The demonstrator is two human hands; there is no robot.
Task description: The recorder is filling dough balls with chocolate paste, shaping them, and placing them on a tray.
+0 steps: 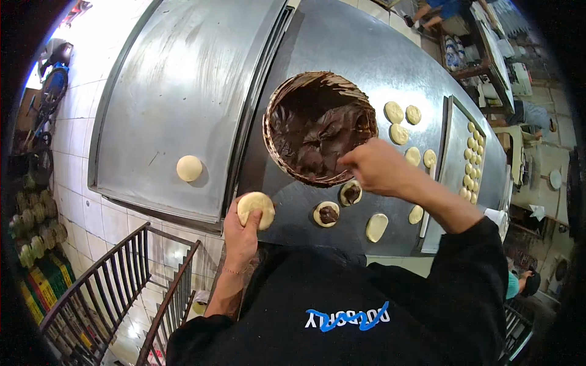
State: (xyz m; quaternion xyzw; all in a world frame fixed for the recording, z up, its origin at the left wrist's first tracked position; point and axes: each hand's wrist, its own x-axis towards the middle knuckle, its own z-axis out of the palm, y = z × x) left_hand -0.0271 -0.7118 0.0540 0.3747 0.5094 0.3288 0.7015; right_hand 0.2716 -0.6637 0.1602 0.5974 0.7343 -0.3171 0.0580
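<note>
Head camera view: a person's left hand [239, 236] pinches a pale dough round [261, 203] between thumb and fingers near the close edge of the worktop [287, 230], no filling visible on its face, while the right hand [375, 165] curls at the near-right rim of a tub [267, 131] of dark filling [317, 143]; whether it grips anything cannot be told. Progress looks partial: two dough discs [326, 215] beside the tub carry dark dollops but lie open, and seven bare discs [394, 112], one of them oval, have none. One smooth ball [189, 168] sits alone on the metal tray [171, 79] at left, seemingly finished; rows of dough balls [473, 161] at right appear unworked.
</note>
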